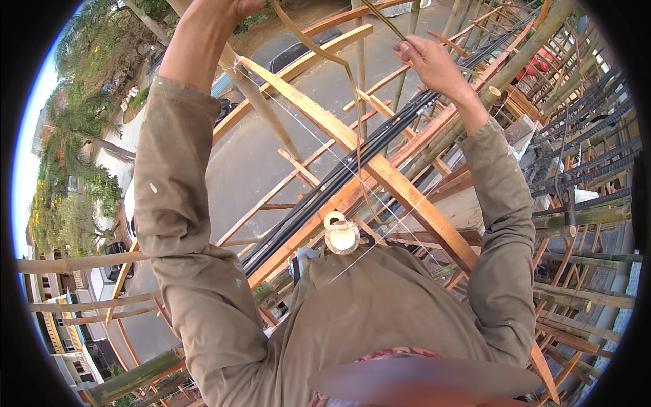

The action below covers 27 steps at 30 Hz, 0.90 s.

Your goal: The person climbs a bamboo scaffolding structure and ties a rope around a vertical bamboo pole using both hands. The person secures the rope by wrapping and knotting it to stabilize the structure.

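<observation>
R grip (434, 64) is narrow, thumb + fingers pinching a thin tan strip (384, 18) that runs up-L from the fingertips past the top edge. L grip (245, 5) is mostly cut off at the top; can't tell if wide, narrow or holding. A looping tan strip (308, 42) comes down btwn the hands, bends, then hangs in front of the timber beam (407, 190); can't tell if it's the same pc. Beam slants upper L to lower R, crossing a bundle of dk bars (319, 198). Thin white string runs nr it. Cut bamboo end (342, 239) is just beside the shirt (393, 305). Paved road (244, 169) below, trees (81, 115) far L, bamboo poles (590, 217) R.
</observation>
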Available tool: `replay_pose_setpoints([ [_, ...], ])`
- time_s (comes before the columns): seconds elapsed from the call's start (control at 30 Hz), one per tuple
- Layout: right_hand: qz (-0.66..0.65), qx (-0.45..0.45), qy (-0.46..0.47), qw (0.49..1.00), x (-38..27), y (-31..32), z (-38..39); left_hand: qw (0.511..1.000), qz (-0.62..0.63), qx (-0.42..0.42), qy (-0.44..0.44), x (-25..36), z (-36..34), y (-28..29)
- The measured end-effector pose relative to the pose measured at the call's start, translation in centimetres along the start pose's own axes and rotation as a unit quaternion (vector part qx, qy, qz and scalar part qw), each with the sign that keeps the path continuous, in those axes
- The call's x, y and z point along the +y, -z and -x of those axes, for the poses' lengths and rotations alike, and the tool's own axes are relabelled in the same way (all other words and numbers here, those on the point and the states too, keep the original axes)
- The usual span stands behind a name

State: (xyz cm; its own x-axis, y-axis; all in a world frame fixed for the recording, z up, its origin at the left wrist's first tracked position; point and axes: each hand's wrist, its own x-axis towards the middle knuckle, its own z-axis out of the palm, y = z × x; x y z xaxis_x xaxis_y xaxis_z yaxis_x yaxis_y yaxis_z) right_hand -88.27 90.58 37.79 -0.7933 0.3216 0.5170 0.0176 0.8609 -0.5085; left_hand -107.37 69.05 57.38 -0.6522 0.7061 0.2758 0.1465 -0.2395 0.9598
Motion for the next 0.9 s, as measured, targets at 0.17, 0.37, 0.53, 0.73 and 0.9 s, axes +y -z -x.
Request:
replay_pose_setpoints([
  [0.17,-0.033,0.021,-0.014,0.999,0.8,-1.0,1.8,0.999,-0.014,-0.023,0.024,-5.7,0.8,-1.0],
  [0.37,-0.097,-0.054,-0.083,0.990,0.0,-1.4,2.7,0.992,0.092,-0.030,0.077,-8.6,1.2,-1.2],
  [0.53,-0.168,-0.101,-0.051,0.979,-1.6,-1.6,4.4,0.998,0.027,0.033,-0.044,-10.9,2.5,-2.7],
  [0.73,-0.317,-0.166,-0.133,0.924,-3.3,-4.1,6.2,0.983,0.184,0.016,0.017,-10.8,4.2,-5.1],
  [0.9,-0.363,-0.252,-0.158,0.883,-3.6,-4.7,4.7,0.966,0.240,-0.044,-0.088,-9.4,4.5,-6.1],
])
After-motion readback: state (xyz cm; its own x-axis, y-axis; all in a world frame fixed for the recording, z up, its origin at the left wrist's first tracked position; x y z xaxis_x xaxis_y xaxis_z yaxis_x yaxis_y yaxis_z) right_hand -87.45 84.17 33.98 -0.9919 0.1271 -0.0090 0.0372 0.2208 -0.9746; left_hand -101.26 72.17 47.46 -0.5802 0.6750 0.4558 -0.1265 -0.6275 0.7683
